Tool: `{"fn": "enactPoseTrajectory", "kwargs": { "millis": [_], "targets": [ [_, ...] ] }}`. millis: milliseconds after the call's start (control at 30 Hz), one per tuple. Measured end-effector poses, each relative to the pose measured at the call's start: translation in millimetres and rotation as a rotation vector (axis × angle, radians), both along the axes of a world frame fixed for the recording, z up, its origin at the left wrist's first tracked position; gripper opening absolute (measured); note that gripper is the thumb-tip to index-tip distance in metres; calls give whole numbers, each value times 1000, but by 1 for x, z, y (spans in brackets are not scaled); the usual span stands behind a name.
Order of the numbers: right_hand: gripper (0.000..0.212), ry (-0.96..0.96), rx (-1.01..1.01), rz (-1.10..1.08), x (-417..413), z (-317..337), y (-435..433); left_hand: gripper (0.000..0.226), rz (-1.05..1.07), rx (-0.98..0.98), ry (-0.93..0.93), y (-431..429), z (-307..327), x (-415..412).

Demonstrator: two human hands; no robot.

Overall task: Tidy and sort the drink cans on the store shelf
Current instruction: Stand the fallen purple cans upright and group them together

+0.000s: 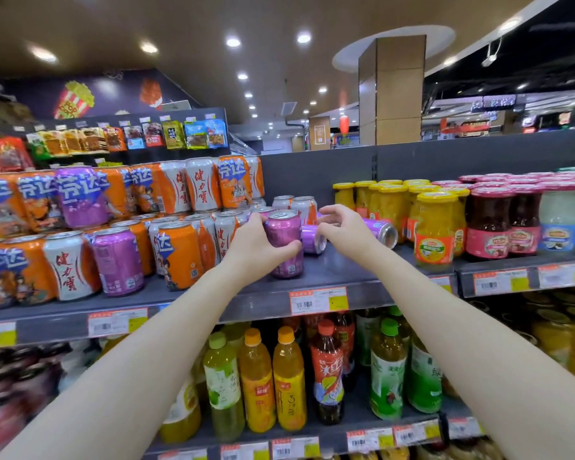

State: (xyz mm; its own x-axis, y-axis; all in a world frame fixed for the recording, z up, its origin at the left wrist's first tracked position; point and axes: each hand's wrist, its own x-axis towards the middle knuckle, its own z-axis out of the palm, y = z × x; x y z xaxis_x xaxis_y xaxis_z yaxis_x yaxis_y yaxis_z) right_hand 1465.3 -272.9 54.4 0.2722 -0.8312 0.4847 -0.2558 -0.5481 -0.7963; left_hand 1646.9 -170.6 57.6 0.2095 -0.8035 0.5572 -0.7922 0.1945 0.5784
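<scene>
My left hand [258, 245] grips an upright purple can [283, 232] that stands on the grey shelf [332, 270]. My right hand [344, 229] hovers just right of it with fingers spread, holding nothing, above two purple cans lying on their sides: one [312, 239] behind the upright can, another [382, 230] further right. To the left, orange, white and purple cans [120, 257] stand in mixed rows, with more stacked on top [80, 197]. Two white cans [304, 207] stand at the back.
Glass jars of yellow fruit [434, 227] and dark red fruit [488, 224] crowd the shelf's right side. Bottled drinks [289, 380] fill the shelf below. Price tags [319, 300] line the shelf edge. Snack packets [173, 134] hang above left.
</scene>
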Motion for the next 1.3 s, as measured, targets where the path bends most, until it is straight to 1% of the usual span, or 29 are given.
{"fn": "enactPoseTrajectory", "kwargs": {
  "millis": [100, 167, 300, 433, 567, 767, 833, 967, 1100, 1233, 1300],
  "targets": [
    [55, 212, -14, -84, 1, -8, -11, 62, -4, 21, 24, 5, 0, 10],
    [60, 344, -17, -91, 4, -10, -13, 62, 7, 19, 21, 8, 1, 15],
    [67, 481, -97, -158, 18, -6, -14, 73, 36, 7, 15, 14, -1, 27],
    [60, 596, -140, -191, 37, -2, -16, 74, 71, 13, 21, 20, -1, 37],
    [66, 665, -159, -222, 49, -3, -22, 69, 84, 4, 38, 24, -2, 44],
    [57, 944, -402, -428, 51, 4, -26, 67, 88, 12, 46, 25, -3, 48],
    [52, 984, -385, -424, 48, 11, -23, 66, 89, 18, 55, 24, -4, 47],
    [49, 1022, -243, -327, 32, 29, -18, 60, 77, 10, 80, 24, -6, 44],
    [59, 1061, -111, -174, 18, 45, -17, 61, 74, -10, 92, 24, -8, 43],
    [74, 1126, -74, -128, 16, 51, -14, 62, 84, -13, 85, 24, -10, 44],
    [78, 1120, -75, -96, 22, 48, -13, 65, 95, -8, 77, 24, -9, 46]
  ]
}}
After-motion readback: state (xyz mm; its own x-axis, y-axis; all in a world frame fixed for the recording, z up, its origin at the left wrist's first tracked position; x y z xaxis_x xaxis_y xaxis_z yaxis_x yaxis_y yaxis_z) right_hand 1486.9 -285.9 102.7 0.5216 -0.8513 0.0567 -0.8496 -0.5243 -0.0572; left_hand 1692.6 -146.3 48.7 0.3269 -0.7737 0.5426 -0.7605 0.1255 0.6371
